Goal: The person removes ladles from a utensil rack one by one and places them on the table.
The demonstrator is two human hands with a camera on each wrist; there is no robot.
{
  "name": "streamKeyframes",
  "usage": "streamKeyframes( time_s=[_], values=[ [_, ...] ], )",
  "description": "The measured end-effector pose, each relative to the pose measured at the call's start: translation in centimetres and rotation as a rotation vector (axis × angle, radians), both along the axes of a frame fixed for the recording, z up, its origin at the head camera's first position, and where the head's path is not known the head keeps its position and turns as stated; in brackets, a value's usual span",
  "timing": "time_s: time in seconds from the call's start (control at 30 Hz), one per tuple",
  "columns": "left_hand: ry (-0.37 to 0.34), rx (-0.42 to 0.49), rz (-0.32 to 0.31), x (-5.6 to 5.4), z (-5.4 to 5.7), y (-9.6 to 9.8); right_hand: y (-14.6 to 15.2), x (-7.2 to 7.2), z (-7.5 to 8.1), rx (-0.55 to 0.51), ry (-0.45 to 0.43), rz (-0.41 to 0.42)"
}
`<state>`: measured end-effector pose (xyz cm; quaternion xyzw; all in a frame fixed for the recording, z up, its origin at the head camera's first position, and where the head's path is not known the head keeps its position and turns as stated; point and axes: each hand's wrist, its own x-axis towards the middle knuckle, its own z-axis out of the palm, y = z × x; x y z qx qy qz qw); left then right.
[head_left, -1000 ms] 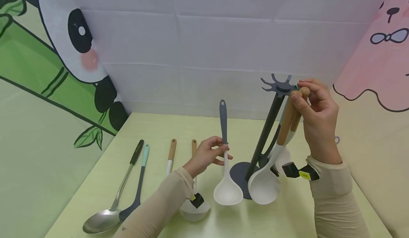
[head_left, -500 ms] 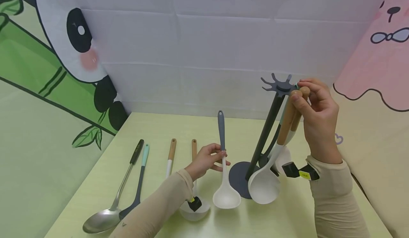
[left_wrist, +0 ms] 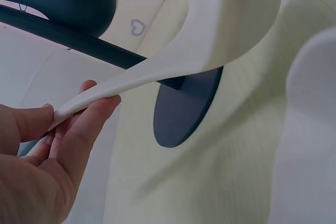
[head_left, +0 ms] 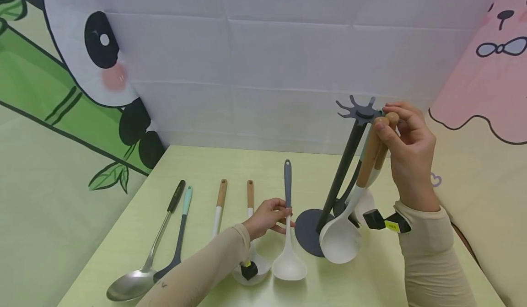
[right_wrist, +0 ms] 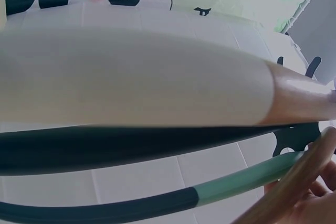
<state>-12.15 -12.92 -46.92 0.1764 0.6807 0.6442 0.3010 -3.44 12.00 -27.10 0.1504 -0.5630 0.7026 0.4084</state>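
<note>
My left hand (head_left: 268,219) pinches the white neck of a soup ladle (head_left: 289,266) with a grey handle, its bowl low over the table. In the left wrist view, thumb and fingers hold this ladle from both sides. A dark utensil stand (head_left: 342,176) leans to the right, with hooks on top and a round base (head_left: 308,231). At its top, my right hand (head_left: 413,156) grips the wooden handle end of a hanging white ladle (head_left: 341,243). Behind that hang another wooden-handled utensil (head_left: 382,155) and a dark one with a teal handle (right_wrist: 244,179).
On the table's left lie a metal spoon (head_left: 132,286) and a dark utensil with a teal handle (head_left: 187,201). Nearer the middle are two wooden-handled white utensils, one a ladle (head_left: 263,268) partly behind my left wrist. A cloth backdrop (head_left: 247,60) stands behind.
My left hand has lowered the grey-handled ladle toward the table and slightly nearer to me. The right hand and the leaning stand have stayed in place.
</note>
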Motion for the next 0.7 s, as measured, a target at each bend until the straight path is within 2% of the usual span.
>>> streamKeyframes(
  time_s=[0.23,0.4,0.7],
  values=[
    [-0.037,-0.016,-0.003,-0.1,-0.5,0.0,0.1,-0.1,-0.1,0.005,-0.001,-0.001],
    [-0.049,-0.046,-0.032,-0.3,-0.7,-0.1,0.0,0.0,0.0,0.002,-0.008,-0.004],
    [-0.147,-0.129,-0.087,-1.1,-1.4,-0.2,-0.1,0.1,0.2,-0.011,-0.010,0.008]
  ],
)
